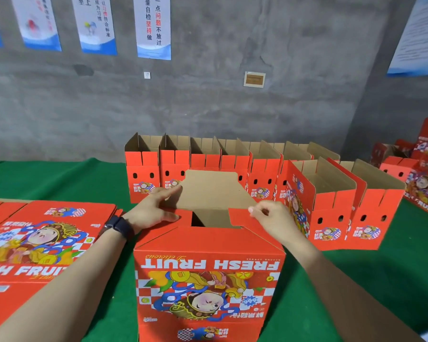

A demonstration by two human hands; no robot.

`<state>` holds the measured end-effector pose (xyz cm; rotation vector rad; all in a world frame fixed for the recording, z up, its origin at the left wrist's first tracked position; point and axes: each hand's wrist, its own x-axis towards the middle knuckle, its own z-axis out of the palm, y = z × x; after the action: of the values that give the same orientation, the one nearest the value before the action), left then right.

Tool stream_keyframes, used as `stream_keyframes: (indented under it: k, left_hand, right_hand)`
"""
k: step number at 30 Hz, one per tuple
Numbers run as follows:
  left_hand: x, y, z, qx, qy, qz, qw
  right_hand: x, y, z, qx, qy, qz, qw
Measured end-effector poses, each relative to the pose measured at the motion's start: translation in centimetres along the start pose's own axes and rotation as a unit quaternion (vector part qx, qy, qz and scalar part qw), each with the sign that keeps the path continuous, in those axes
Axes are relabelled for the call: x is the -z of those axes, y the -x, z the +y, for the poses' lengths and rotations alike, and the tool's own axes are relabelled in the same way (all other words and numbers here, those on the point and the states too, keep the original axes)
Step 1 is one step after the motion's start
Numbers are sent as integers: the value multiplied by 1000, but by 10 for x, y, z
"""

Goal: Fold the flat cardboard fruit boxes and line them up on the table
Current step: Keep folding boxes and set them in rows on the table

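The right hand [267, 215] pinches the right flap [240, 217]. The left hand [156, 208], fingers spread, apparently presses the left flap [183, 215]. Between them stands the box [208, 280], long axis running hand to hand, its brown flap [213, 191] just beyond both, equally near.

- Nearest me, mid-counter [386, 280], stands the half-folded box [208, 280].
- To its left I see flat boxes [35, 243] stacked.
- Behind it runs a row of folded boxes [235, 166]; two more folded boxes [331, 213] stand right.
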<state>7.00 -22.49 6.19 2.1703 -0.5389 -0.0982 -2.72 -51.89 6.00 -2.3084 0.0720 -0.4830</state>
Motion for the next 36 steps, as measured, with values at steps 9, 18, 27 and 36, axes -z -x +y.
stream_keyframes:
  k: [9, 18, 27, 36]
  left_hand:
    - [-2, 13, 2, -46, 70, 75, 994]
    - [-2, 17, 10, 82, 114, -34, 990]
    - [-3, 10, 2, 106, -17, 21, 994]
    - [-9, 9, 4, 132, -38, -21, 990]
  right_hand:
    - [-5, -19, 2, -183, -229, -116, 949]
    - [-7, -13, 5, -154, -194, -153, 957]
    - [-8, -15, 14, -158, -127, -130, 971]
    - [-8, -14, 10, -165, -85, -111, 976]
